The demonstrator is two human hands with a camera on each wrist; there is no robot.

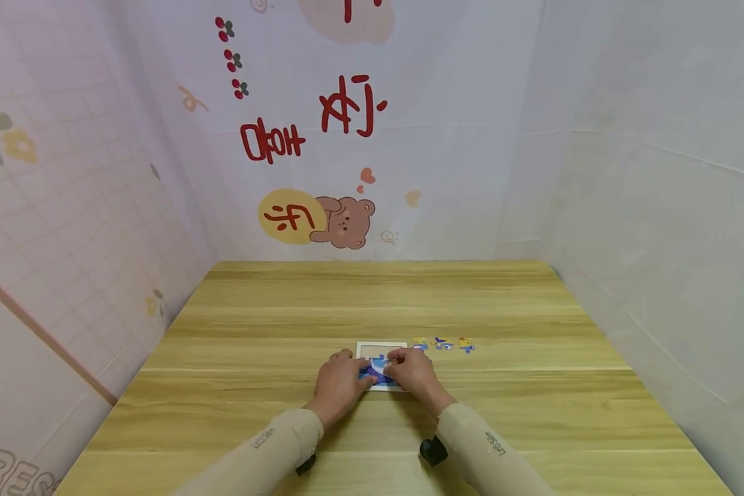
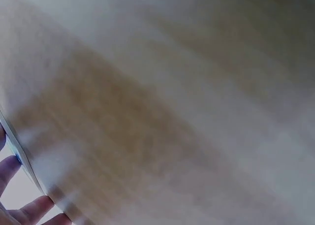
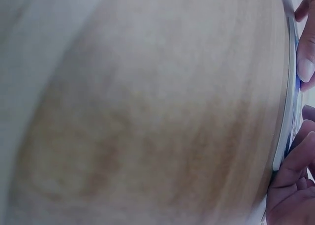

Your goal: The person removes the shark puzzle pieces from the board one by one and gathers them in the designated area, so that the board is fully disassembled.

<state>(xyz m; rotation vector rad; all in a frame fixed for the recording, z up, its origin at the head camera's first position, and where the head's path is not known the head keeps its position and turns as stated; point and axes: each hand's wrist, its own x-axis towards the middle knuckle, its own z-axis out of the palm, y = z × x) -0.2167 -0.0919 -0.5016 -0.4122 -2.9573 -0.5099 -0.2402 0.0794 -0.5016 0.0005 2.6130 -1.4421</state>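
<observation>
A small white-framed jigsaw puzzle point(image 1: 381, 344) lies on the table, its lower part filled with blue and purple pieces and its upper part showing a pale backing. My left hand point(image 1: 339, 380) rests at the puzzle's left side, fingers spread and thumb over the blue pieces. At the right side my right hand point(image 1: 414, 372) bends its thumb and index finger together at a puzzle piece, which the fingers mostly hide. The wrist views show the frame's edge point(image 2: 23, 158) only at their margins, with fingers point(image 3: 290, 173) along it.
Several loose yellow-and-blue puzzle pieces point(image 1: 466, 344) lie in a row to the right of the frame, the nearest close by the right hand. The wood-grain table point(image 1: 273, 303) ends at a printed cloth wall point(image 1: 459, 151) behind, with more cloth at both sides.
</observation>
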